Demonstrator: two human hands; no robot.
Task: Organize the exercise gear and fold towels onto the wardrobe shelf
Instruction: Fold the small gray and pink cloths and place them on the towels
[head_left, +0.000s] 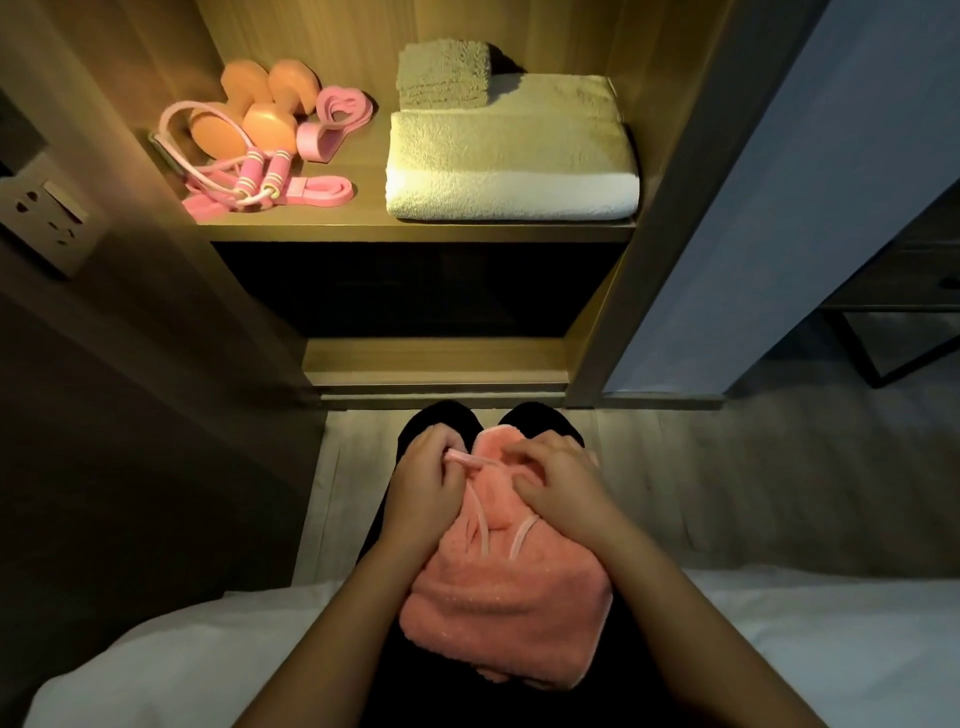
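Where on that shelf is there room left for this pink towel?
Bare wood is only a narrow strip between the resistance bands and the large white towel. Left is crowded with dumbbells and jump rope. That towel's top, before the small folded towel, is free.

A: One camera, head-worn, wide-angle, tipped forward and down!
B: Right over the lap (415, 691), very close, with the bed (156, 660) edge running along the bottom of the frame.
A: And dead ahead, faced square on, the wardrobe shelf (415, 228) fills the top, near, seen from above.
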